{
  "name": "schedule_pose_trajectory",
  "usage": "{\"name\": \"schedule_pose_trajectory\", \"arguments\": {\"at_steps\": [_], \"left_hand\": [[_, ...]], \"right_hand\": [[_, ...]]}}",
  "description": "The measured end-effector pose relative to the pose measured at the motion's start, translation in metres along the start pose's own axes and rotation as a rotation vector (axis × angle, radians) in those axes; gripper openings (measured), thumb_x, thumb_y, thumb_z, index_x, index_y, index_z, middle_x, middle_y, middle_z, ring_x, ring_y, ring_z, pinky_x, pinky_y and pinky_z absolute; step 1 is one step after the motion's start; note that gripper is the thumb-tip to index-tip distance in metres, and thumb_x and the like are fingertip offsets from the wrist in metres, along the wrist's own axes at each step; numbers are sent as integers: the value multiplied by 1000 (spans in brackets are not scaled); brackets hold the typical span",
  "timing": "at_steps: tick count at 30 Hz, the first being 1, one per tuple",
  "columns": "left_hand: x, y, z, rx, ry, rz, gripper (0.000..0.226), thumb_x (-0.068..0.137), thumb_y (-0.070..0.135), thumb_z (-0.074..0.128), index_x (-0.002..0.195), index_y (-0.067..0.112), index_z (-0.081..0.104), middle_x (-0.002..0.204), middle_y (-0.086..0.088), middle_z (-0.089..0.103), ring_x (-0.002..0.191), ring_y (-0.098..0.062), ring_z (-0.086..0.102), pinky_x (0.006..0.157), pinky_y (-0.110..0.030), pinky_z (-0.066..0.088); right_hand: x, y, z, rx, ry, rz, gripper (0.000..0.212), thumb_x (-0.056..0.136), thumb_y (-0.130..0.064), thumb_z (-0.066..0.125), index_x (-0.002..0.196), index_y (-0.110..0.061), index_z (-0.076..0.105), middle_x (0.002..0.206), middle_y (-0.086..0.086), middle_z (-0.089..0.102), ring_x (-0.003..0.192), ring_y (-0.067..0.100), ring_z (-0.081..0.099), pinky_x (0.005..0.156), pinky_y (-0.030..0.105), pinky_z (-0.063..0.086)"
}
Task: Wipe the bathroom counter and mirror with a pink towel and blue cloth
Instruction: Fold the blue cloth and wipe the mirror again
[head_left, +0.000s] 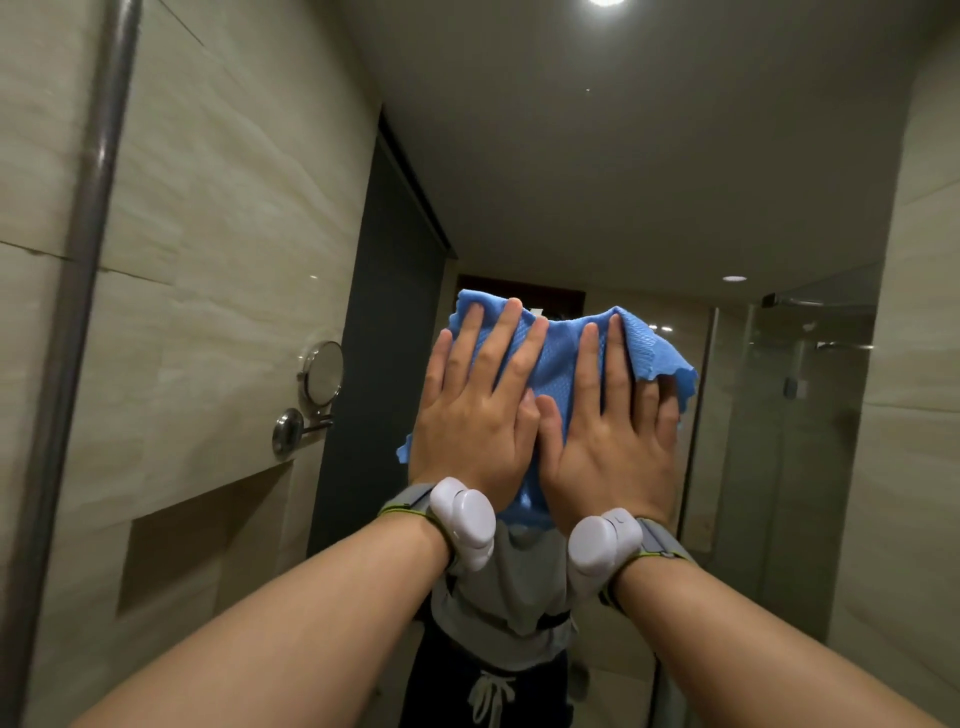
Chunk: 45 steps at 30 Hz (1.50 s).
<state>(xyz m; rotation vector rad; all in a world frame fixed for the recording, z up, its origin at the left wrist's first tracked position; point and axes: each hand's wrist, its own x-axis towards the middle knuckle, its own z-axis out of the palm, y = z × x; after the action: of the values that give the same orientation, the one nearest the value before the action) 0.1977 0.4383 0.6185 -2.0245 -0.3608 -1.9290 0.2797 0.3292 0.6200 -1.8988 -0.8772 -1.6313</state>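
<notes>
On the large wall mirror (571, 182), left hand (475, 415) and right hand (613, 441) press a crumpled blue mesh cloth (558, 364), fingers straight and spread. Bare glass surrounds them; a round chrome shaving mirror (322, 374) sits well left.

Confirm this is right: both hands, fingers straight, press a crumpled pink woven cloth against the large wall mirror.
Not quite: the cloth is blue, not pink. The head view shows the left hand and the right hand, fingers straight, pressing a crumpled blue woven cloth against the large wall mirror.
</notes>
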Motion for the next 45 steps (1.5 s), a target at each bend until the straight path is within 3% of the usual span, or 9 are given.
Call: {"name": "schedule_pose_trajectory", "arguments": {"at_steps": [9, 18, 24, 37, 45], "left_hand": [[10, -44, -14, 6, -17, -7, 60, 103, 31, 38, 162, 23, 30, 171, -3, 21, 160, -26, 11, 129, -49, 12], [3, -101, -32, -8, -1, -55, 63, 101, 26, 43, 162, 22, 29, 171, -4, 20, 160, -26, 11, 127, -52, 16], [-2, -118, -37, 1, 0, -66, 62, 101, 29, 37, 162, 23, 29, 171, -4, 20, 160, -26, 11, 129, -50, 13], [-14, -158, -47, 26, -19, -34, 60, 103, 32, 34, 162, 21, 28, 171, -6, 20, 160, -28, 11, 129, -50, 13], [-17, -168, -49, 22, 3, -53, 60, 104, 35, 32, 162, 21, 29, 171, -5, 22, 159, -27, 12, 129, -49, 13]], "right_hand": [[14, -46, 6, 45, 12, 16, 70, 102, -56, 17, 160, -17, 6, 167, 3, 5, 134, 39, 42, 116, 50, 19], [19, -107, 18, 68, 21, -37, 71, 103, -55, 23, 160, -15, 8, 167, 5, 8, 140, 37, 33, 122, 49, 13], [17, -125, 20, 36, 40, -57, 70, 104, -53, 28, 160, -13, 13, 166, 7, 13, 135, 39, 37, 122, 50, 13], [12, -167, 26, 58, 29, -106, 67, 105, -51, 22, 160, -14, 10, 167, 7, 7, 148, 37, 24, 122, 51, 12], [10, -184, 29, 43, 16, -63, 66, 105, -50, 22, 160, -14, 10, 167, 7, 10, 141, 40, 32, 122, 51, 12]]}}
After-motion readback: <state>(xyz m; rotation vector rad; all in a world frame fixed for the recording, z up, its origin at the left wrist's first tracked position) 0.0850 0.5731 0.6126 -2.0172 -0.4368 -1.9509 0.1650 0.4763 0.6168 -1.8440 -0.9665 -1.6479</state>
